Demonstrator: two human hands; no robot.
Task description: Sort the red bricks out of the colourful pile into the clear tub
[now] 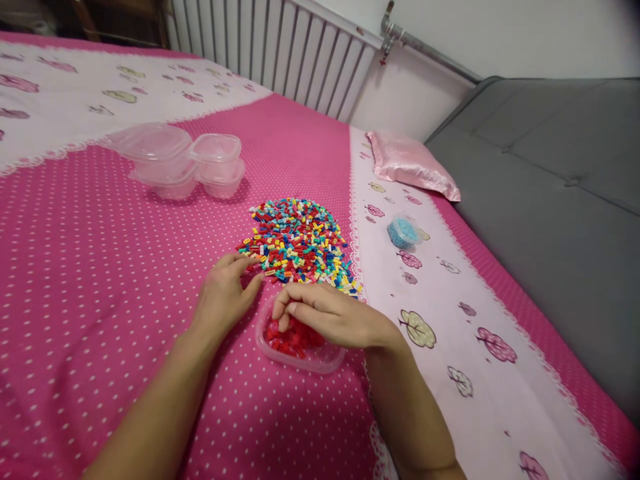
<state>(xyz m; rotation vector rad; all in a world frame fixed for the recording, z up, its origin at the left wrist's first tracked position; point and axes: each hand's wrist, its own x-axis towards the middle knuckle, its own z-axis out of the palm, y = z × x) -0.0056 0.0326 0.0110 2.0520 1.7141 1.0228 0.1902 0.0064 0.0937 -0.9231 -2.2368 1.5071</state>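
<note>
A heap of small multicoloured building bricks [300, 240] lies spread on the pink dotted bedspread. At its left edge is my left hand [227, 291], its fingers stretched out and its thumb apart, the fingertips touching the nearest bricks. Just in front of the heap sits a clear plastic container [310, 365] with red bricks [293, 340] inside. My right hand [330, 312] is over this container, with fingers bent down and closed towards the thumb. Whatever may be between those fingertips is too small to make out. The hand hides part of the container's far side.
Stacked clear plastic containers [165, 163] stand at the back left. On the right, a small clear container of light-blue pieces [404, 232] rests on the pale printed strip. Beyond are a pink pillow [413, 163], a grey headboard [545, 173] and a white radiator [280, 50].
</note>
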